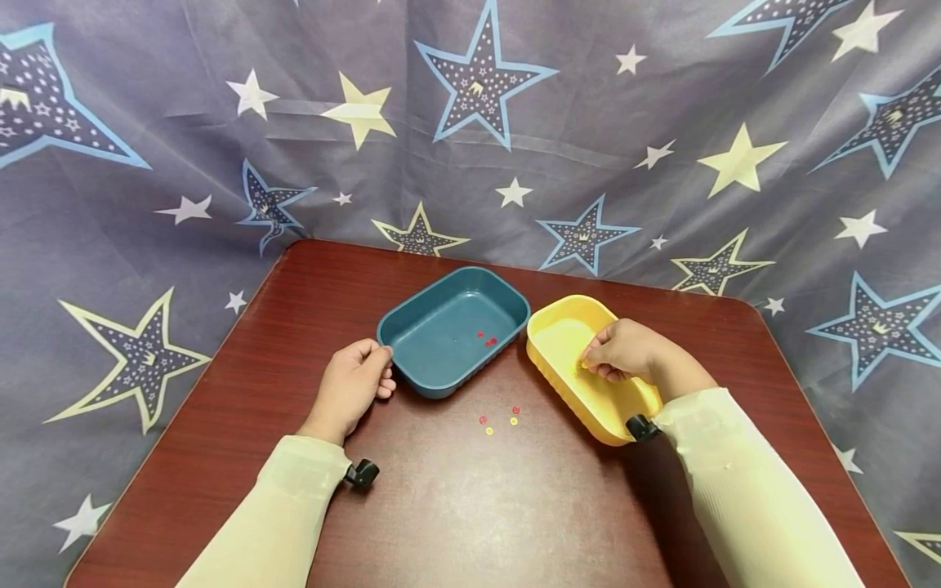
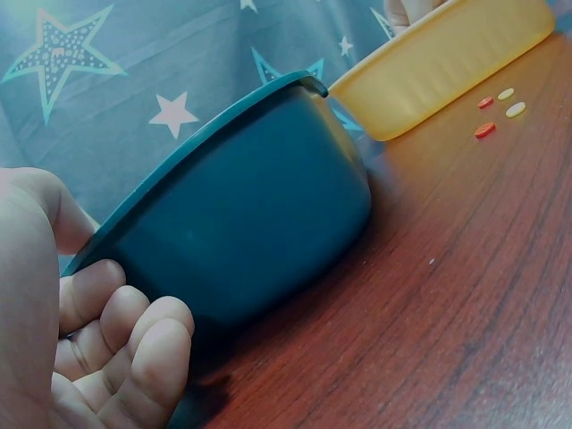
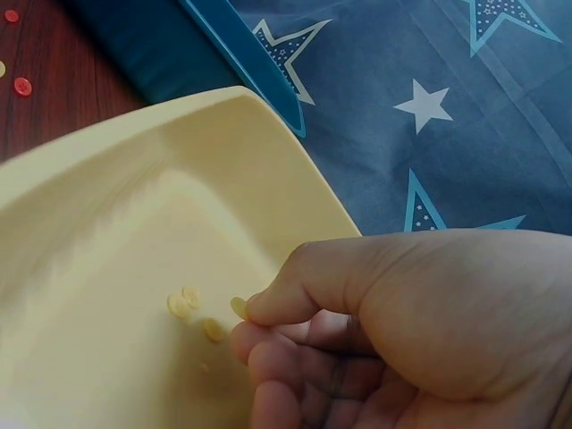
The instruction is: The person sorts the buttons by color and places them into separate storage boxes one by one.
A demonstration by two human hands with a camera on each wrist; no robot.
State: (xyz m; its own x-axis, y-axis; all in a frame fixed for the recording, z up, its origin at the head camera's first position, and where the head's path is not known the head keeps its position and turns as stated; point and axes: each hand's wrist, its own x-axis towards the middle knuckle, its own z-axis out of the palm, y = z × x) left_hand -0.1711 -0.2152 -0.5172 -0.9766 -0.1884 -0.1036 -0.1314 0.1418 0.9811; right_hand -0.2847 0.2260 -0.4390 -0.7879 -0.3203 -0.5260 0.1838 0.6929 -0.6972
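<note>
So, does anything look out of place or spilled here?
Possibly the two red discs and two yellow discs lying loose on the table, since similar ones sit inside the blue tray and yellow tray. Nothing looks damaged.

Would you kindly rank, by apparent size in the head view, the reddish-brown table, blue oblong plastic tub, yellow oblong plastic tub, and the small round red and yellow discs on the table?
Table
Blue tub
Yellow tub, partly hidden
Red discs, yellow discs: too alike to rank
</note>
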